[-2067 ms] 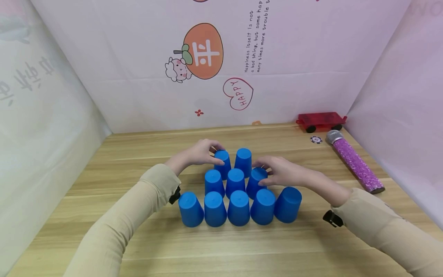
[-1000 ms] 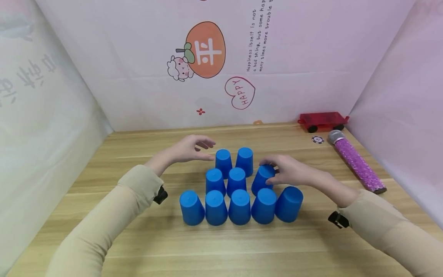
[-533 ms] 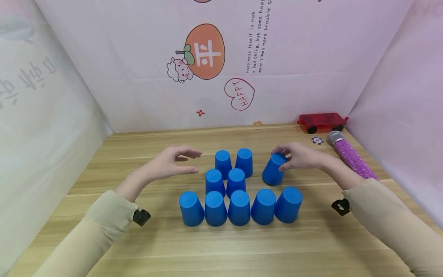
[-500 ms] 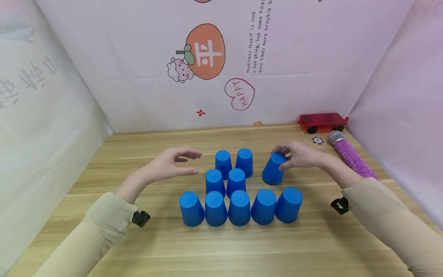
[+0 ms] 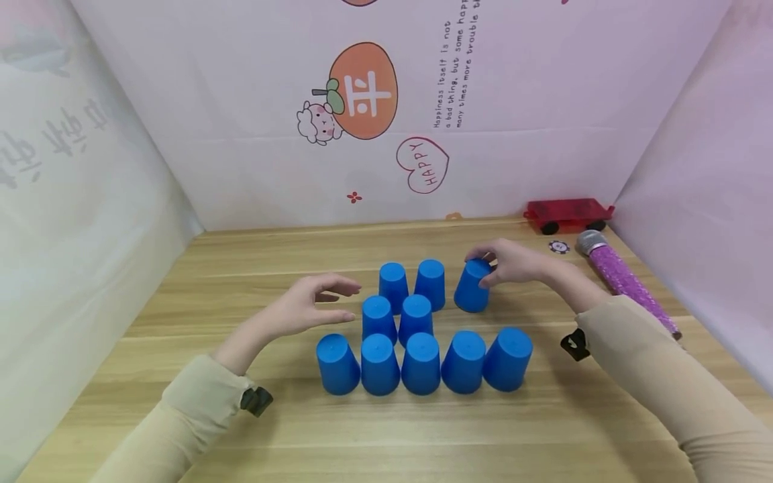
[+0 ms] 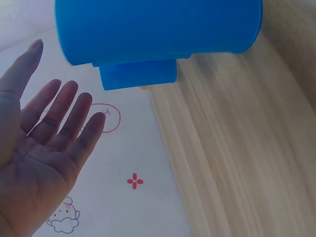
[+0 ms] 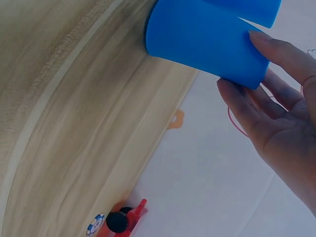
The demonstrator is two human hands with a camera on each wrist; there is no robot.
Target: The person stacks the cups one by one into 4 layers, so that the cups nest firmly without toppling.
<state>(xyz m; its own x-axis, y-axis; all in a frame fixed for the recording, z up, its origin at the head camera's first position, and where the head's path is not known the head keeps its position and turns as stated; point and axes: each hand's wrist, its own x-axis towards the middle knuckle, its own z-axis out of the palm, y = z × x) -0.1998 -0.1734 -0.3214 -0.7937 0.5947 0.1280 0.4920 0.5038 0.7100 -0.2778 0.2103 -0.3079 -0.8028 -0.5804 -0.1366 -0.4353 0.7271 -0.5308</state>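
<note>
My right hand [image 5: 510, 260] grips a blue cup [image 5: 471, 290] near its closed top, thumb on one side and fingers on the other. This cup is upside down, to the right of two back-row cups [image 5: 431, 285]. In the right wrist view, the fingertips lie along the held cup [image 7: 207, 44]. My left hand [image 5: 308, 305] hovers with extended fingers and nothing in it, left of the two middle-row cups [image 5: 377, 318]. The left wrist view shows its open palm [image 6: 39, 168] below a near blue cup [image 6: 158, 29].
A front row of several upside-down blue cups [image 5: 421, 365] stands nearest the person. At the back right are a red toy cart [image 5: 568, 215], a poker chip [image 5: 559, 247] and a purple glittery microphone [image 5: 628, 282]. A printed white backdrop [image 5: 253, 174] borders the wooden table [image 5: 386, 436].
My right hand has carried a cup from the middle row's right end back to beside the back row. My left hand has let go of the back-left cup and come nearer the person.
</note>
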